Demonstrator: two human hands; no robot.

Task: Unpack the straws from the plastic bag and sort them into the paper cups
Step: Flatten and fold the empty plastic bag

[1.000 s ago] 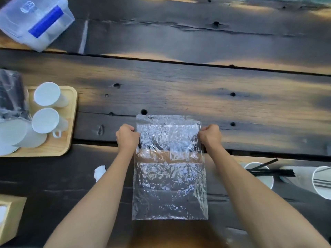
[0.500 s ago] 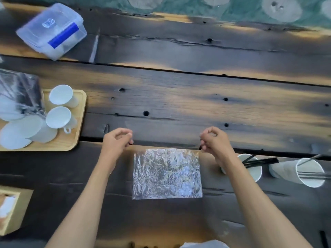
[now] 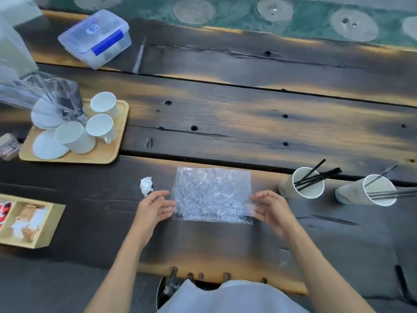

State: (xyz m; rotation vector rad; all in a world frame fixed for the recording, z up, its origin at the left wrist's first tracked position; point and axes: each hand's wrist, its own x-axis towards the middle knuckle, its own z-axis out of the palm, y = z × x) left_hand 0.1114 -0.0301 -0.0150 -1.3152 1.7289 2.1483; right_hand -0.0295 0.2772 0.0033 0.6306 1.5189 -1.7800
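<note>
A crumpled clear plastic bag (image 3: 212,195) lies folded flat on the dark wooden table, straight in front of me. My left hand (image 3: 155,208) pinches its near left corner and my right hand (image 3: 270,207) pinches its near right corner, fingers showing through the film. I see no straws inside the bag. To the right stand two white paper cups, the nearer cup (image 3: 302,186) and the farther cup (image 3: 370,192), both tilted toward me. Each holds several thin black straws (image 3: 316,175), which stick out to the right.
A crumpled white paper scrap (image 3: 146,185) lies just left of the bag. A wooden tray (image 3: 101,158) with white mugs and lids sits at the left, partly under another clear bag (image 3: 45,93). A clear lidded box (image 3: 97,37) is far left; a wooden packet box (image 3: 29,220) near left.
The bag went from stretched out long to folded in half and lying flat. Both hands let go of its far edge and came back to its near corners.
</note>
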